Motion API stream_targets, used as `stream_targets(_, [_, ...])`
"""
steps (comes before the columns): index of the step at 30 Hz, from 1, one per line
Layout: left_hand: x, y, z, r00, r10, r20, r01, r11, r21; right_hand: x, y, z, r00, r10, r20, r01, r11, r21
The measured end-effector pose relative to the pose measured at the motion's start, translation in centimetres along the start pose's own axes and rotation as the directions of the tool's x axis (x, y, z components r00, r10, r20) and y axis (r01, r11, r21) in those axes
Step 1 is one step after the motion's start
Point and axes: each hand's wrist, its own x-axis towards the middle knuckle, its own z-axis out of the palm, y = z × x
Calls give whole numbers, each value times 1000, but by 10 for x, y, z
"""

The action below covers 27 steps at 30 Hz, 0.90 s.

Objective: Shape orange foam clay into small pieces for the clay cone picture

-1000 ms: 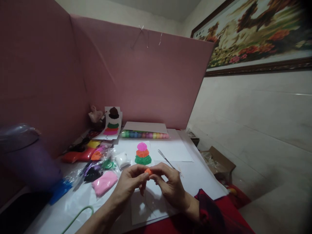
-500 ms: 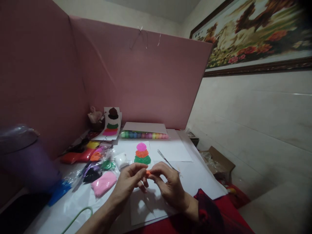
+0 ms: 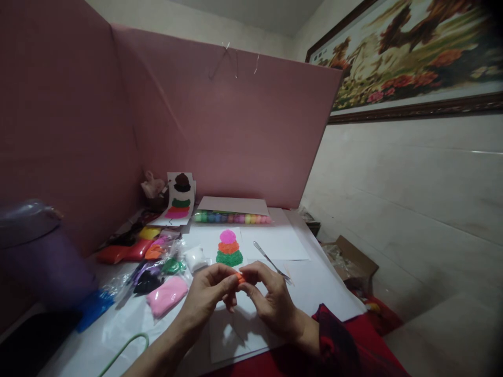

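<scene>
A small orange lump of clay is pinched between the fingertips of both hands, above a white sheet. My left hand grips its left side and my right hand its right side. Just beyond them lies a paper with a coloured figure: pink on top, orange in the middle, green below. A slim metal tool rests behind my right hand. To the left, bags of clay lie close together, among them a pink one, a white one and a black one.
A pack of coloured clay lies at the back under a white card. Beside it leans another coloured picture. A green cord curves at the front left. An open cardboard box stands right of the table.
My fingers have shifted slightly around the orange clay, and more of it shows between the fingertips. The other things have stayed where they were.
</scene>
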Motion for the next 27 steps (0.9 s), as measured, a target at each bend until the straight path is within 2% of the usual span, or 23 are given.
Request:
stream_targets(2, [0, 1, -1, 1000, 21, -10, -21, 1000, 12, 0, 0, 0, 1000, -13, -7, 13, 1000, 10])
stream_targets(7, [-2, 6, 0, 979, 145, -144, -135, 988, 77, 1, 0, -1, 999, -17, -44, 20, 999, 50])
stream_targets(10, [-3, 6, 1, 974, 203, -102, -189, 973, 130, 1, -1, -1, 998, 58, 0, -58, 991, 117])
stream_targets(12, [-4, 5, 1, 975, 212, -69, -202, 970, 134, 2, -2, 0, 989, 136, 51, -145, 959, 243])
stream_targets(14, [-4, 6, 2, 977, 195, -88, -183, 975, 127, 5, -2, 0, 967, 238, 89, -252, 861, 442])
stream_targets(16, [-3, 7, 2, 978, 173, -118, -159, 980, 117, 8, -2, -1, 932, 332, 146, -346, 689, 637])
stream_targets(18, [-3, 9, 2, 979, 160, -126, -148, 984, 95, 12, 0, -2, 896, 385, 220, -406, 515, 755])
stream_targets(20, [-4, 10, 2, 980, 163, -115, -155, 985, 75, 13, 1, -3, 869, 408, 279, -444, 396, 804])
stream_targets(23, [-5, 8, 2, 973, 190, -128, -181, 980, 79, 13, 2, -2, 842, 428, 328, -480, 317, 818])
stream_targets(27, [-5, 5, 2, 966, 250, -70, -241, 963, 119, 10, 4, 1, 810, 446, 380, -544, 332, 771])
